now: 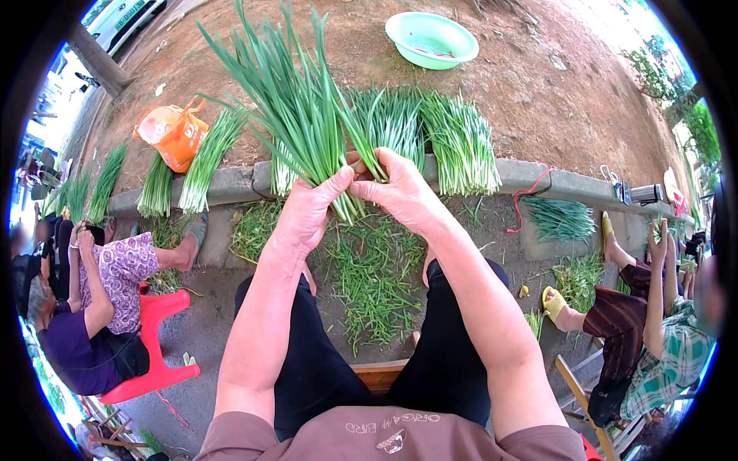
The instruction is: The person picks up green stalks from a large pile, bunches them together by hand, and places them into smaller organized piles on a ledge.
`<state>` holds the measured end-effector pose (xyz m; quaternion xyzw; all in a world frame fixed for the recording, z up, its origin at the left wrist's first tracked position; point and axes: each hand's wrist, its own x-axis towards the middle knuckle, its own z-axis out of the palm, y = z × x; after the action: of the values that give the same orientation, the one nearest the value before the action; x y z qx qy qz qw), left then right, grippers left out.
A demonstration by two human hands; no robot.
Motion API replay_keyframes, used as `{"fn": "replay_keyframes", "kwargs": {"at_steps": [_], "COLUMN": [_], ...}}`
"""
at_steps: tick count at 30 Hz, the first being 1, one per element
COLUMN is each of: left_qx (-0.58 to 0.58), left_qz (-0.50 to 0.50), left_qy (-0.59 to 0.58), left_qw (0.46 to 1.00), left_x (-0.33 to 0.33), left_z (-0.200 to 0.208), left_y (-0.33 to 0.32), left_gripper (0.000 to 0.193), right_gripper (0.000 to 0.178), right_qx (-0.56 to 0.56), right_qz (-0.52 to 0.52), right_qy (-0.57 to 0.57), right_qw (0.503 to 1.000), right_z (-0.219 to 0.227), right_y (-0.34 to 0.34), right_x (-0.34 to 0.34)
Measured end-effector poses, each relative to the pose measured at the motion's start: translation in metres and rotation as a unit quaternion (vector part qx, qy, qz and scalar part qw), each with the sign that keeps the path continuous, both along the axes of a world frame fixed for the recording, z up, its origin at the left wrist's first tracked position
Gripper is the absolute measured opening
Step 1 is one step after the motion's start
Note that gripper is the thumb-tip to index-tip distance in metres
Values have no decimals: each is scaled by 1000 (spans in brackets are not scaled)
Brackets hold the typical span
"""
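My left hand [307, 211] is closed around the white lower stems of a thick bunch of garlic chives [304, 115], whose long green leaves fan out away from me. Close beside it, my right hand [396, 192] pinches a few separate chive stalks [359, 137] between thumb and fingers. Both hands nearly touch, above the strip of ground between my knees. Below them lies a loose scatter of green trimmings [373, 280]. Sorted chive bundles [461, 146] rest against the stone kerb [523, 175] just beyond my hands.
On the earth bank stand a pale green basin [430, 42] and an orange plastic bag [178, 138]. More chives [560, 219] lie at the right, near a red string [521, 207]. A person on a red stool [157, 338] sits left; another person [665, 353] sits right.
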<state>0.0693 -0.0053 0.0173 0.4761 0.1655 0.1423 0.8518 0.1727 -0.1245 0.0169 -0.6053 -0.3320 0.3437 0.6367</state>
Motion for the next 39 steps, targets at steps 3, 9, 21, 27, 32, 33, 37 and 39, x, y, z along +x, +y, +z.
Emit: {"fn": "replay_keyframes", "kwargs": {"at_steps": [3,9,21,27,32,33,37,39], "left_qx": [0,68,-31,59,145,153,173,184], "left_qz": [-2,42,66,2,-21,-24,-46,-58], "left_qy": [9,62,75,95,85,88,94,100], "left_qw": [1000,995,994,994,985,984,979,976], "left_x": [-1,-4,-5,-7,-6,-6,-6,-7], "left_z": [3,-7,-15,-9,-4,-4,-2,-2], "left_y": [0,12,23,15,6,5,4,6], "left_gripper": [30,30,24,30,32,32,30,29], "right_gripper": [37,23,15,16,23,23,22,22], "right_qx": [-35,-67,148,66,26,25,19,9], "right_qz": [3,-2,-129,-24,-14,-18,-17,-7], "right_qy": [-44,142,432,286,239,222,178,175], "right_qw": [998,988,880,956,971,975,984,985], "right_z": [-3,-1,-19,-12,-8,-7,-7,-8], "right_y": [-2,-6,-11,-3,-3,-3,-1,-3], "right_x": [3,6,30,9,1,0,-4,-2]}}
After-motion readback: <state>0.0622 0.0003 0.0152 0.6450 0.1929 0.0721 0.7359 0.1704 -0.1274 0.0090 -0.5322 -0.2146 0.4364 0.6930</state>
